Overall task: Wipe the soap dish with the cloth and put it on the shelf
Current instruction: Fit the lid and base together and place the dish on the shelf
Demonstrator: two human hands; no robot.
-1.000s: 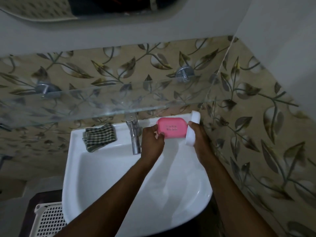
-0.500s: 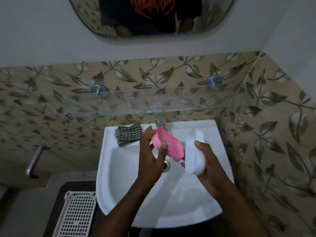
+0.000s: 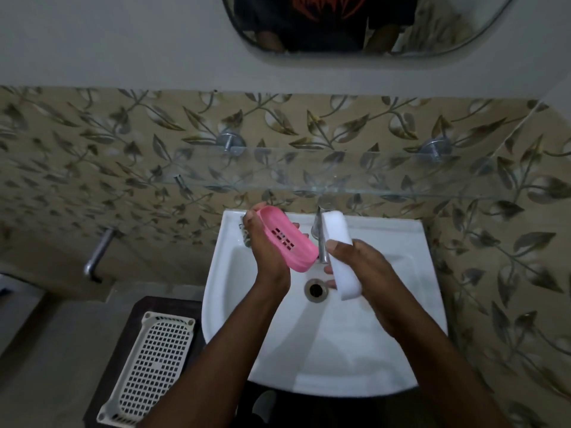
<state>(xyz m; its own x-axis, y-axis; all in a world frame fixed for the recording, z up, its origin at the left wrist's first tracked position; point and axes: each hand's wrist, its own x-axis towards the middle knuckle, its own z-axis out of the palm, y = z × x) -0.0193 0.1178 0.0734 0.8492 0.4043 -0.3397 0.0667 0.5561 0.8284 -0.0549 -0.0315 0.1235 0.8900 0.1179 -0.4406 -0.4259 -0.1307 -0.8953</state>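
Now | left hand (image 3: pixel 265 254) grips pink soap dish insert (image 3: pixel 285 237) over the sink (image 3: pixel 401 350) | right hand (image 3: pixel 367 273) grips the white base (image 3: pixel 340 251) | cloth barely visible behind left hand | wiping apparently undone, glass shelf (image 3: pixel 370 177) bare: most remains

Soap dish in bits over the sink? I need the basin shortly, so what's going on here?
A person stands at the white sink with the soap dish taken apart. The left hand holds the pink slotted tray; the right hand holds the white base. Both parts are above the basin, near the tap. Nothing sits on the glass shelf yet, and neither hand holds a cloth.
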